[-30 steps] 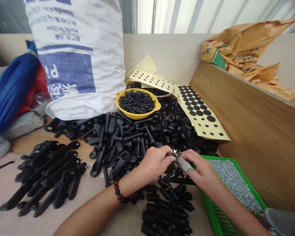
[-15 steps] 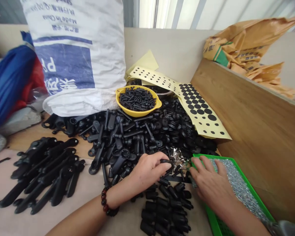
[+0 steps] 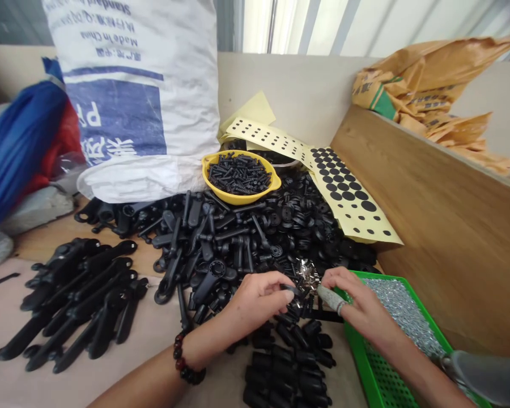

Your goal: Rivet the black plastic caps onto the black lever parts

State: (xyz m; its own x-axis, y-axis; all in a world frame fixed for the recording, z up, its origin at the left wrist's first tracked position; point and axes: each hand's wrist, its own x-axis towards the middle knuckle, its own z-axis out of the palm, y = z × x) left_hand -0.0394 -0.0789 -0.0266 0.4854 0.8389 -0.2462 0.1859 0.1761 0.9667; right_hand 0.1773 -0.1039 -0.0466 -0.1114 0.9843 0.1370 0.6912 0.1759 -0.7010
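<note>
Between the thumb and fingers of my left hand [image 3: 263, 293] is a small black part [image 3: 289, 288]. My right hand [image 3: 352, 294] is pinched closed, its thumb wrapped in pale tape, beside a small pile of shiny metal pieces [image 3: 308, 273]; whatever it grips is too small to make out. Just right of that hand, a green basket [image 3: 423, 306] holds many small silvery pins [image 3: 402, 309]. Black cylindrical parts [image 3: 280, 371] lie in rows below my hands. Behind them spreads a heap of black plastic arms and discs [image 3: 221, 238].
A yellow bowl [image 3: 239, 198] of black screws stands behind the heap, near a white sack [image 3: 187, 85]. Assembled black arms [image 3: 80, 294] lie at left. Sticker sheets [image 3: 357, 224] lean by a wooden board [image 3: 442, 209] at right. A blue bundle [image 3: 21, 141] sits far left.
My right hand has moved off the green basket's near-left edge toward the metal pieces, its fingers now pinched together. My left hand stays nearly in place, still holding the black part.
</note>
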